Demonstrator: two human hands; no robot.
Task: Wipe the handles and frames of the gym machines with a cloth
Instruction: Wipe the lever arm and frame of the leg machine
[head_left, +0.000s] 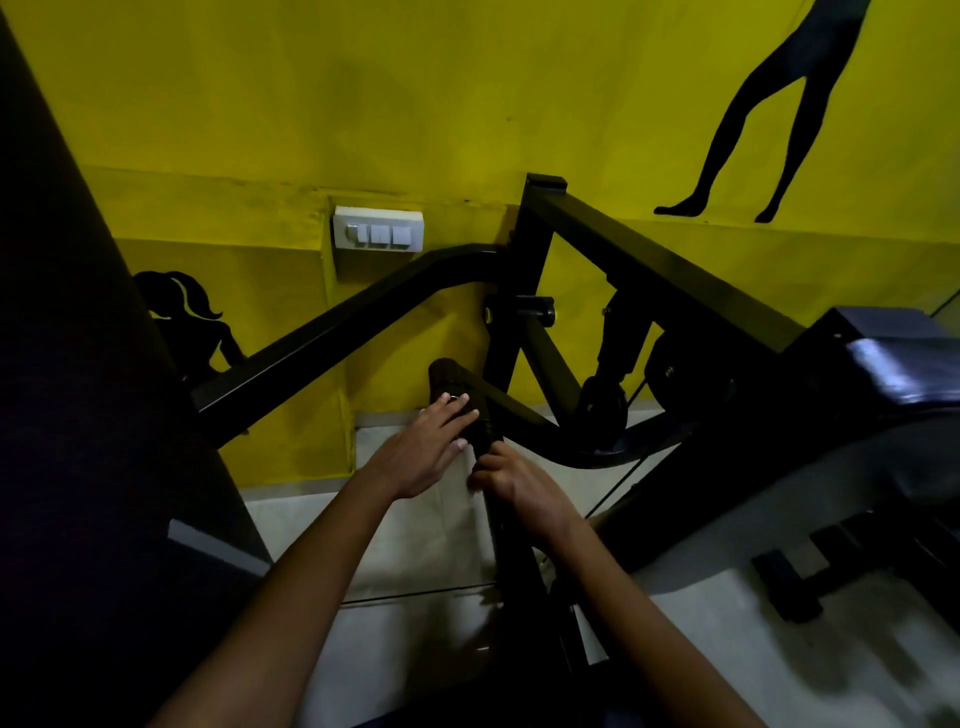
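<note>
A black gym machine frame (649, 260) stands against the yellow wall, and a dark padded handle (448, 376) sticks out in the middle of the head view. My left hand (428, 447) lies over the handle with its fingers stretched out, a ring on one finger. Just below it, my right hand (511, 480) grips a dark cloth (485, 434) bunched against the handle's arm. The cloth is nearly the same colour as the metal and hard to make out.
A bent black bar (332, 332) runs down to the left. A padded seat or backrest (904, 364) is at the right. A white switch plate (378, 228) is on the wall. A dark pillar (78, 364) fills the left. The floor (426, 525) is light tile.
</note>
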